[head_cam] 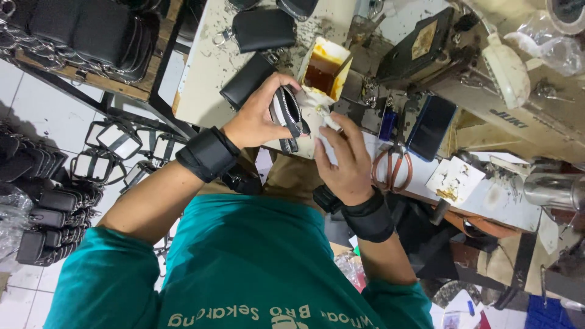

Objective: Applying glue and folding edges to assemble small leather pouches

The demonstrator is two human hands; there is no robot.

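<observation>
My left hand (259,116) grips a small black zip pouch (289,113), held open with its zipper edge and pale lining showing. My right hand (342,159) is right beside it, fingers curled on a white piece (317,106) at the pouch's mouth. Both wrists wear black bands. Just beyond the hands stands an open carton (323,70) with brown glue-like liquid inside. Two more black pouches lie on the table, one flat pouch (247,79) under my left hand and one key-ring pouch (262,29) further back.
Orange-handled scissors (393,164), a dark phone (431,127) and a stained paper scrap (454,180) lie on the white worktable (207,73). A sewing machine (518,79) fills the right. Stacks of black pouches (42,219) sit at the left on a rack and floor.
</observation>
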